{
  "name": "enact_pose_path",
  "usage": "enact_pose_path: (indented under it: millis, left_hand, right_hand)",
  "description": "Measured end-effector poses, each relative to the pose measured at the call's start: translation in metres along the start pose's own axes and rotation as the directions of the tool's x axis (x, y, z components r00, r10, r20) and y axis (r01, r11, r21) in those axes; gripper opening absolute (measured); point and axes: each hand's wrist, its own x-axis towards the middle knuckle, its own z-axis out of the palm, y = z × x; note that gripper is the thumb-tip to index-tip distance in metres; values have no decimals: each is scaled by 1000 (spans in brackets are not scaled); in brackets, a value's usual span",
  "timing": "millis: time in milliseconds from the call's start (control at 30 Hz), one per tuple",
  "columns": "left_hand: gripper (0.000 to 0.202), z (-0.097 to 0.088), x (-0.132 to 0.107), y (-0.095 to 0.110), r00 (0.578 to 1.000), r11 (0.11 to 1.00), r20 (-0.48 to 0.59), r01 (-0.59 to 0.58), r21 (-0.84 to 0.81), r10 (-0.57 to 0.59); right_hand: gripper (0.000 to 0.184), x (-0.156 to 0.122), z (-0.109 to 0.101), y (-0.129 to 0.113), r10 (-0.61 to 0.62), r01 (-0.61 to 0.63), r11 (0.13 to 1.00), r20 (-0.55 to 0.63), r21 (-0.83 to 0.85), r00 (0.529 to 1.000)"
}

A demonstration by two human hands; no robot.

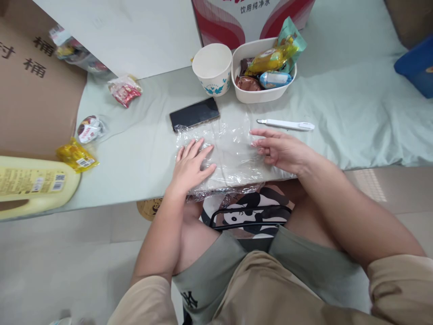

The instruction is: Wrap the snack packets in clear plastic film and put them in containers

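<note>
A crinkled clear plastic sheet (pixel 233 153) lies spread over the front of the cloth-covered table, its near end drooping past the edge. My left hand (pixel 192 167) rests on the left part of the sheet, fingers spread and palm down. At the sheet's right edge is my right hand (pixel 279 149), index finger stretched and the other fingers loosely bent; nothing shows in its grasp. Just beyond the sheet lies a dark phone (pixel 195 113). A white utility knife (pixel 287 124) lies above my right hand, its tip pointing left.
At the back stand a white paper cup (pixel 212 67) and a white tub (pixel 264 95) of wrapped snacks, before a red-and-white carton (pixel 250 22). Several small packets, including a yellow one (pixel 77 155), lie left. A yellow jug (pixel 40 183) and blue container (pixel 416 65) flank the table.
</note>
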Motion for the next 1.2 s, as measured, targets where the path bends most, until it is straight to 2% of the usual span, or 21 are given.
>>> enact_pose_path:
  millis: [133, 300, 400, 500, 567, 700, 933, 1100, 1200]
  left_hand:
    - [59, 0, 0, 0, 1000, 1000, 3, 1, -3, -1]
    - [60, 0, 0, 0, 1000, 1000, 0, 2, -4, -2]
    - [59, 0, 0, 1, 1000, 1000, 1, 4, -5, -4]
    - [58, -1, 0, 2, 1000, 1000, 0, 0, -2, 0]
    - [58, -1, 0, 2, 1000, 1000, -2, -4, -1, 4]
    - [57, 0, 0, 1, 1000, 1000, -2, -2, 4, 2]
    - [58, 2, 0, -1, 1000, 1000, -4, -11, -1, 11]
    - [58, 2, 0, -2, 1000, 1000, -9, -24, -12, 24]
    - [59, 1, 0, -2, 1000, 1000, -2, -20, -15, 20]
  right_hand:
    - [36, 1, -4, -2, -57, 60, 998, -75, 33, 996]
    - [37, -1, 0, -1, -15, 19, 999, -127, 27, 992]
    - [36, 0, 2, 0, 28, -30, 999, -100, -18, 995]
    - [44, 3, 4, 1, 44, -44, 995, -5, -86, 999]
    - [49, 5, 5, 3, 11, -9, 994, 15, -107, 1000]
    - [40, 8, 5, 4, -94, 84, 988, -76, -126, 993]
    - [33, 11, -12, -3, -244, 213, 962, -190, -169, 951]
    - [27, 10, -15, -3, -264, 258, 964, -145, -56, 954]
    - [41, 7, -11, 1, -203, 200, 979, -72, -39, 977]
